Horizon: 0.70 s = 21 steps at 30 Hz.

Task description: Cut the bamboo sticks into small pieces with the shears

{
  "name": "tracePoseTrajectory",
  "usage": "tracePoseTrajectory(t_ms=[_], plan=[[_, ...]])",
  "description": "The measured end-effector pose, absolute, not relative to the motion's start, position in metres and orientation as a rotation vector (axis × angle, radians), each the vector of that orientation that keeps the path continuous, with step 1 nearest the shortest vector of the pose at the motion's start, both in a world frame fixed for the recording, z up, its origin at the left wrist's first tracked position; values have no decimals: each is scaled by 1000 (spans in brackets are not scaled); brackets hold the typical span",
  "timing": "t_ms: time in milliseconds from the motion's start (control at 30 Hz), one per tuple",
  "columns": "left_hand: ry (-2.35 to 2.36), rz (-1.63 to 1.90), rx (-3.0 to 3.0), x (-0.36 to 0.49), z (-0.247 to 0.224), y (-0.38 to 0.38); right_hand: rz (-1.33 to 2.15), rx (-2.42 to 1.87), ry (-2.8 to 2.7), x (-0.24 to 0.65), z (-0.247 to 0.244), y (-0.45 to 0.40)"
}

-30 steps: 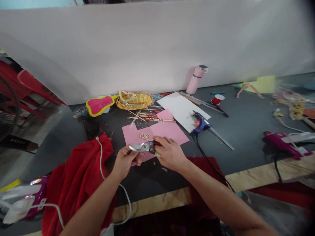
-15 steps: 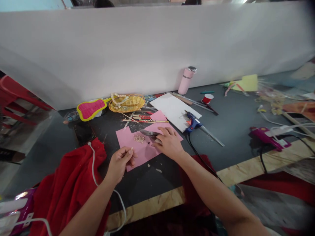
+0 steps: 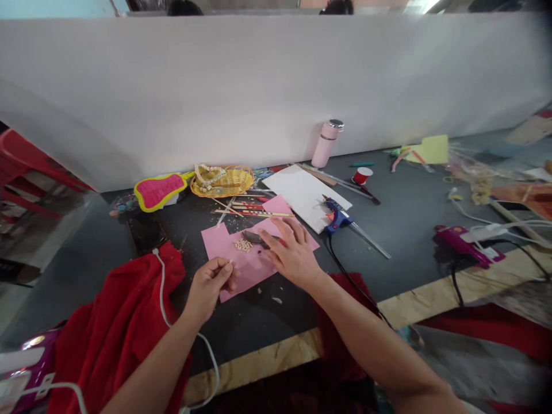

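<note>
Over the near left edge of the pink paper [image 3: 245,279], my left hand [image 3: 212,284] pinches a tiny pale piece [image 3: 232,263] between thumb and fingertips. My right hand [image 3: 293,256] is open, palm down and fingers apart, over the right part of the paper. Beneath its fingers are pliers [image 3: 254,237] with dark jaws and a bit of red handle showing; the rest is hidden by the hand. A small pile of pale beads or cut pieces [image 3: 242,245] lies on the paper left of the pliers.
Behind the paper lie thin sticks [image 3: 259,213] and a wicker basket [image 3: 228,181]. White sheets [image 3: 297,192], a blue glue gun [image 3: 338,215] and a pink bottle [image 3: 328,144] stand or lie to the right. Red cloth [image 3: 125,316] and a white cable [image 3: 161,287] are at left.
The fingers of my right hand have opened off the pliers, which now lie on the paper. My left hand keeps its pinch in nearly the same place.
</note>
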<state>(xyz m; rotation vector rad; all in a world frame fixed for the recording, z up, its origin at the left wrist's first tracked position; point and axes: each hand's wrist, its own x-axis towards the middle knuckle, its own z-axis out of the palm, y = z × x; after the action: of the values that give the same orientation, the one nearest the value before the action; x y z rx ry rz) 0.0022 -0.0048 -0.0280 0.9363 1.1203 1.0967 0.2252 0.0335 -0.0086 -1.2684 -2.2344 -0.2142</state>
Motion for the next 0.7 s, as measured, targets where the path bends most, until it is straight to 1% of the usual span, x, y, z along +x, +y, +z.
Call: tracePoseTrajectory(t_ms=[200,400,533,700], plan=[[1145,1101,1052,0,-29,-6,-54,-1279,-2083,238,-17,48],[1306,945,1512,4,-32,-11,157,-980,-2205,220,-18,33],[1300,854,1826,7,-34,-15,244,-781,-2333,207,-18,21],[1330,820,1961,6,-36,-15,246,-750,-2360,200,-23,19]])
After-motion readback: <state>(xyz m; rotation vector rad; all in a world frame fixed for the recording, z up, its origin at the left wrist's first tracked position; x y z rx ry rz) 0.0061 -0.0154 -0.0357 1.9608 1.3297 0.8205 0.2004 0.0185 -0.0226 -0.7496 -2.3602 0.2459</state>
